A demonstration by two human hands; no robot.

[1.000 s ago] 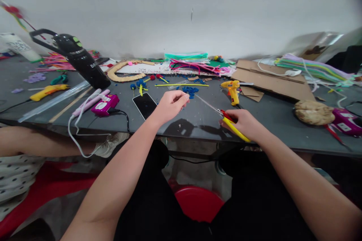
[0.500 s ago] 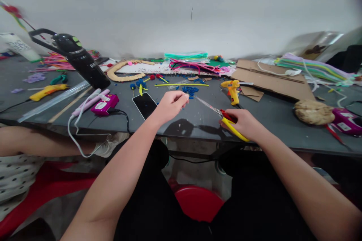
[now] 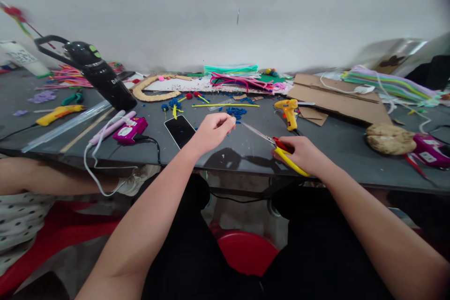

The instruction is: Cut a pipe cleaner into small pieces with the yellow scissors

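My right hand (image 3: 298, 152) grips a pair of scissors (image 3: 290, 160) with yellow and red handles, their blades pointing left and away from me. Closed in a pinch, my left hand (image 3: 217, 130) is just left of the blade tips; what it pinches is hidden or too small to name, though a speck of blue shows under the fingers. Small blue cut pieces (image 3: 236, 111) lie in a pile on the table just beyond it. A phone (image 3: 180, 130) rests partly behind my left wrist. A yellow pipe cleaner (image 3: 227, 105) lies farther back.
A yellow glue gun (image 3: 288, 113) stands beyond my right hand, near cardboard sheets (image 3: 337, 96). At left are a black bottle (image 3: 105, 79), a purple power adapter (image 3: 131, 132) and another yellow glue gun (image 3: 59, 115). Someone's arm (image 3: 59, 177) rests below the table edge at left.
Almost nothing differs. Both hands and the scissors keep nearly the same place, with only a very slight shift of the left fingers.
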